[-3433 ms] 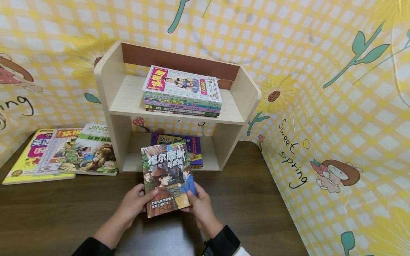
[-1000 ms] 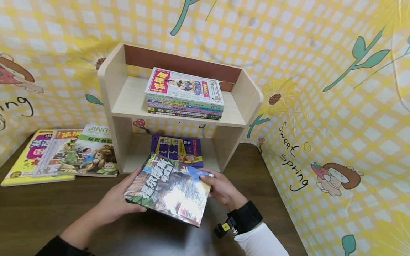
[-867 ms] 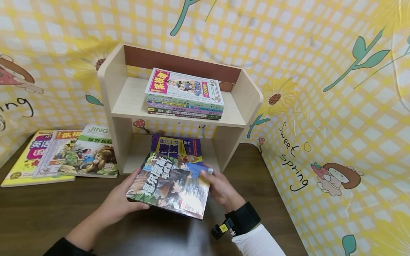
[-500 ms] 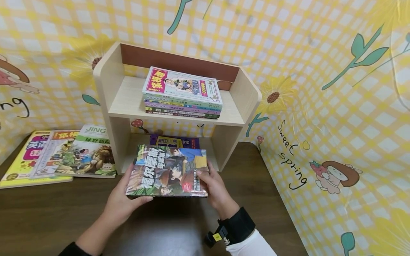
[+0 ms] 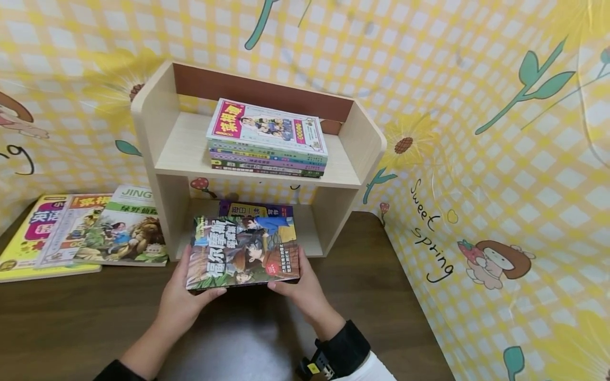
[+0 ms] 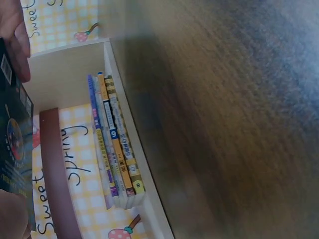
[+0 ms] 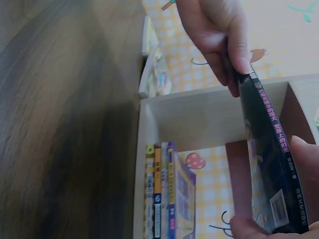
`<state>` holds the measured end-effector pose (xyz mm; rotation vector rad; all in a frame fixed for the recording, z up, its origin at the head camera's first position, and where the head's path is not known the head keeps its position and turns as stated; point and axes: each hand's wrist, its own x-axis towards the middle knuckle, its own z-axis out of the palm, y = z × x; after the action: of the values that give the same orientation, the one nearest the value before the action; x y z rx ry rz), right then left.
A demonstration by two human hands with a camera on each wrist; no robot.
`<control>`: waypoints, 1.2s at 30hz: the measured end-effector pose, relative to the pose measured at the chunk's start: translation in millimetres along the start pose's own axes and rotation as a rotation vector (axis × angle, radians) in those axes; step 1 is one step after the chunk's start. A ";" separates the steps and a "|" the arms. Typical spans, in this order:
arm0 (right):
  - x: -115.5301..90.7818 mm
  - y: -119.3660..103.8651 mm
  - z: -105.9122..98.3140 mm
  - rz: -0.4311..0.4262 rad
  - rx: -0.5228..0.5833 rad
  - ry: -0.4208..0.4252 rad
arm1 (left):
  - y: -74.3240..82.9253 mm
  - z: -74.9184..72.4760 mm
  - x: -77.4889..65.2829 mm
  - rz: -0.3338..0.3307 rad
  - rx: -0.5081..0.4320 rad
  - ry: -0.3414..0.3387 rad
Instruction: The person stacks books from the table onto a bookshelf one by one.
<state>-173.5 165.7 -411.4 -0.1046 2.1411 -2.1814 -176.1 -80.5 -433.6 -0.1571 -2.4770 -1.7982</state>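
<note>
A paperback book with a cartoon detective cover and white Chinese title lies level between my hands, just in front of the small bookshelf's lower compartment. The left hand grips its left end, thumb along the near edge. My right hand holds the right end, its thumb at the near corner. In the right wrist view the dark spine faces the camera, and a gap shows between the book and the shelf's books. Behind it, in the lower compartment, a purple book tops a low stack.
The pale wooden bookshelf stands against a yellow checked cloth. A stack of several books lies on its upper shelf. To its left, several overlapping books lie on the dark table.
The held book has turned about a quarter turn, from upright to lengthwise, and has come level with the lower compartment. My right hand has shifted its grip to the near right corner.
</note>
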 end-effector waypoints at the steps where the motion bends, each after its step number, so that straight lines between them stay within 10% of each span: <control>1: 0.9 2.2 -0.1 -0.006 -0.013 0.000 | -1.3 0.6 0.7 -0.003 0.003 -0.004; 36: 38.9 76.1 -9.8 0.041 -0.116 0.094 | -64.2 26.0 49.4 -0.178 0.119 -0.221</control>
<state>-212.3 169.9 -488.1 0.0355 2.2986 -2.0788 -233.3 -73.6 -496.2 -0.1384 -2.8265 -1.7778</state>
